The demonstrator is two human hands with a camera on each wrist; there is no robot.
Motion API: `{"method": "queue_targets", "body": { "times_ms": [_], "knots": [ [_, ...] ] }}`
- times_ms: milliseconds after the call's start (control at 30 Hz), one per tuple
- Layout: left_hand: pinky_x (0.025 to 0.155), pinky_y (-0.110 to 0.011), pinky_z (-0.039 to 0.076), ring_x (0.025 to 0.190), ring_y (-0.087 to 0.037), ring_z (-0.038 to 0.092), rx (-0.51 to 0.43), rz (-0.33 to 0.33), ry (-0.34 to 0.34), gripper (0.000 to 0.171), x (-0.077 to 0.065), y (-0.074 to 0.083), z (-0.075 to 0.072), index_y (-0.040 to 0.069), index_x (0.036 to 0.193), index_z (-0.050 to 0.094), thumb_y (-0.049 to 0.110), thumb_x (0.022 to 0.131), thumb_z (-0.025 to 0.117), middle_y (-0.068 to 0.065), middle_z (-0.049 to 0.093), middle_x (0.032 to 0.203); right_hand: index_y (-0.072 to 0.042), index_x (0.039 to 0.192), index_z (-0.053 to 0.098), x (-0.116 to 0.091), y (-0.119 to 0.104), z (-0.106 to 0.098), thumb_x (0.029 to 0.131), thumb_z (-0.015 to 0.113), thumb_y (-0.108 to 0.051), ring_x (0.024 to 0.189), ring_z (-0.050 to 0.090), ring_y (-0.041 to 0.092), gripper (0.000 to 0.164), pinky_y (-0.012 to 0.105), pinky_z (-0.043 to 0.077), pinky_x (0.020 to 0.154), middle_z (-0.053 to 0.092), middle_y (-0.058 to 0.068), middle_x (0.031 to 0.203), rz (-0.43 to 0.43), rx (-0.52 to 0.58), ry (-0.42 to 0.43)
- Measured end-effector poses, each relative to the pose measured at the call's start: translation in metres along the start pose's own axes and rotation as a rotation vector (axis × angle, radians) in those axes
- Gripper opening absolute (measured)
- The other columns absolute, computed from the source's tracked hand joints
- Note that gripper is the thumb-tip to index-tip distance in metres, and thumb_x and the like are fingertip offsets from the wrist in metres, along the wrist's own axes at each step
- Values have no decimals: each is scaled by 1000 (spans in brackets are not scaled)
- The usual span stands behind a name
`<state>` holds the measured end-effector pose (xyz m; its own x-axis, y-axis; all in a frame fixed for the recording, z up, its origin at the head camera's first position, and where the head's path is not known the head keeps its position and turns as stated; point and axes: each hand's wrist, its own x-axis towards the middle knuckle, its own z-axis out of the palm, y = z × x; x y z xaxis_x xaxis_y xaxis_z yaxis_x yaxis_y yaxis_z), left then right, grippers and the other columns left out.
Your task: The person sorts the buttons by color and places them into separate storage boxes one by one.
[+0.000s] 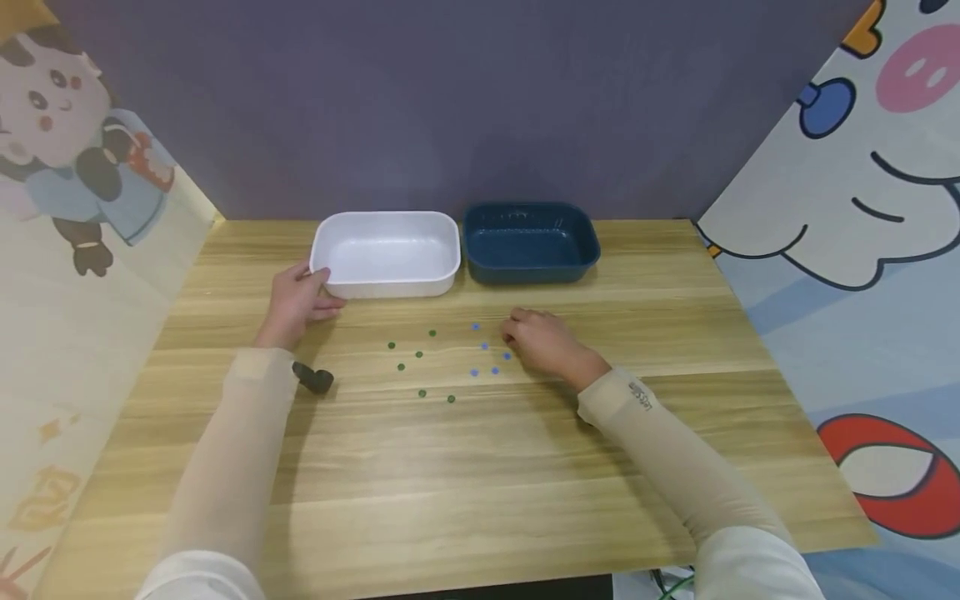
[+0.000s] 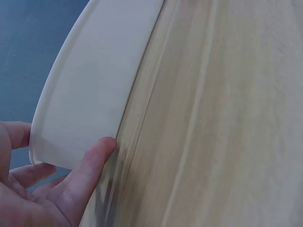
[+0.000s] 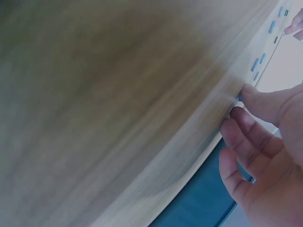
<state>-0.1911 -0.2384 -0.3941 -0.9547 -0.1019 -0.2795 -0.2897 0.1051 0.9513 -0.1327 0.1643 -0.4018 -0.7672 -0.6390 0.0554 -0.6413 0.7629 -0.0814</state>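
At the back left, my left hand (image 1: pixel 295 302) grips the near left corner of a white rectangular tub (image 1: pixel 386 290). In the left wrist view its thumb is at the rim and a fingertip (image 2: pixel 106 144) presses the outer wall by the tabletop. Low over the table, my right hand (image 1: pixel 547 342) has its fingers curled just right of several small blue discs (image 1: pixel 484 346). A blue disc (image 3: pixel 240 99) shows at its thumb tip in the right wrist view, pinched between thumb and fingers and mostly hidden. Several small green discs (image 1: pixel 418 355) lie scattered to the left.
A dark blue rectangular tub (image 1: pixel 532 274) stands right beside the white one, against the grey back wall (image 1: pixel 465 108). Both are on the wood-grain table (image 1: pixel 465 492). A black device (image 1: pixel 313 379) projects from the left wrist. Painted side walls flank the table.
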Motion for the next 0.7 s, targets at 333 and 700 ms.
{"method": "queue_targets", "body": {
  "times_ms": [333, 700],
  "knots": [
    [79, -37, 61, 78, -23, 76, -12, -6, -26, 62, -10, -4, -4, 11, 160, 27, 26, 106, 53, -33, 46, 144, -11, 90, 68, 1, -1, 0, 96, 68, -8, 78, 59, 22, 7, 42, 53, 64, 58, 4, 88, 16, 0, -10],
    [83, -40, 60, 90, -29, 75, 7, -19, -42, 61, -18, -10, -3, 14, 160, 28, 27, 106, 54, -29, 46, 147, -13, 97, 72, 0, 0, 2, 95, 69, -8, 86, 64, 24, 6, 43, 57, 70, 62, 5, 94, 31, -3, -18]
  ]
}}
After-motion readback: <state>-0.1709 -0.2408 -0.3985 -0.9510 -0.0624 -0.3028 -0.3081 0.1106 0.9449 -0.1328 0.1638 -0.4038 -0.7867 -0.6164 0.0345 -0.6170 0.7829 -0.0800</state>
